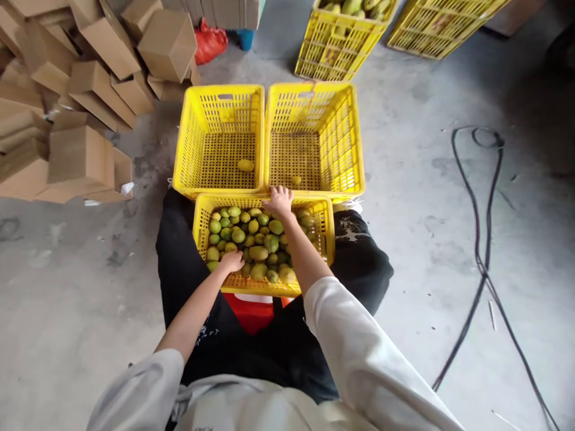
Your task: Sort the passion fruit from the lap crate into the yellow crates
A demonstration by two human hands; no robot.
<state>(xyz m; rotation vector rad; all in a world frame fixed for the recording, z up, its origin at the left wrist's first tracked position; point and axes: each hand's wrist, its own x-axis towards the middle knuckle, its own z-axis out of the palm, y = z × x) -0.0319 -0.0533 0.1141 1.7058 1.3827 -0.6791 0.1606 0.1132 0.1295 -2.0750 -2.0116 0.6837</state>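
A yellow plastic crate (331, 236) rests between my knees, holding many small green and yellow fruits (259, 252), round to oval and lemon-like. My left hand (231, 261) lies on the fruits at the crate's near left, its fingers loosely apart and their tips partly hidden. Over the far rim reaches my right hand (279, 202), fingers stretched toward the two crates beyond; nothing shows in it. The far left crate (179, 149) has a yellow fruit (245, 165) on its floor. In the far right crate (358, 143) lies a smaller yellow fruit (295, 179).
Cardboard boxes (81, 158) are heaped at the left, with a red bag (210, 43) behind them. Further back stand a yellow crate of elongated fruit (339, 51) and another yellow crate (442, 27). A black cable (480, 263) loops across the concrete floor at the right.
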